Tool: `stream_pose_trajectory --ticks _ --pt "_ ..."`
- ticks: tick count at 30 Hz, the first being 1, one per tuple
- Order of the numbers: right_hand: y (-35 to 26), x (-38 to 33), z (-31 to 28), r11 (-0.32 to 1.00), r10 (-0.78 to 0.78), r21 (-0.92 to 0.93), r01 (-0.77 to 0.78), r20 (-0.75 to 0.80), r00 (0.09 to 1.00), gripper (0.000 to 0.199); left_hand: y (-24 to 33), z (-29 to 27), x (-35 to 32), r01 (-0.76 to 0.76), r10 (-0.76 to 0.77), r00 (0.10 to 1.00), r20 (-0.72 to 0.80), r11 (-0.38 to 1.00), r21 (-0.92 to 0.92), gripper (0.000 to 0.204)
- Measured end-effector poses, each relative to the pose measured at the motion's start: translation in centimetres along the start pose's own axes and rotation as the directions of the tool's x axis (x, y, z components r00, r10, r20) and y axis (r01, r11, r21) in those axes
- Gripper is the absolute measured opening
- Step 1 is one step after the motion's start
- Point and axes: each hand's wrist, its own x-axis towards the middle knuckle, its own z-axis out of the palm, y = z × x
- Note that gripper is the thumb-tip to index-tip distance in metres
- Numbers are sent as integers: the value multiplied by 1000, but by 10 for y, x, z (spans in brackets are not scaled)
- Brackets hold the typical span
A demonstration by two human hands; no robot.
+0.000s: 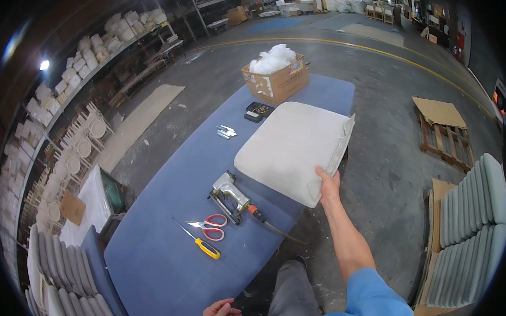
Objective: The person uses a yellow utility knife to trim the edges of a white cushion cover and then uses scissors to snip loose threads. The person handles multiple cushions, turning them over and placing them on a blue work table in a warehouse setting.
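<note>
Right grip (329, 186) — on pale cushion (295, 147)

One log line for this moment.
right hand: holds cushion edge | left hand: near table edge | table: staple gun, scissors, screwdriver

A yellow-handled screwdriver (206, 248) lies beside red-and-white scissors (205, 225) on the blue surface (151, 275), near a staple gun (227, 188). A carton (281, 88) of white stuffing (273, 59) stands toward the far end. On the floor (383, 169) at right, cardboard (439, 111) partly covers a wooden pallet (445, 141); pale chairs (84, 148) line the left.

Room left of screwdriver (208, 248), staple gun (231, 192) obstructing beside cushion (295, 147)
</note>
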Motion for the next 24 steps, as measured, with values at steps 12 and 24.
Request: stream_pose_trajectory --ticks 12,24 --pt "3 2 -2 955 -100 -289 71 -87 991 75 4 -98 57 -304 794 563 230 -61 951 46" --pt "167 -344 119 825 281 -328 460 945 170 31 -24 -110 58 -306 730 662 169 58 950 52"
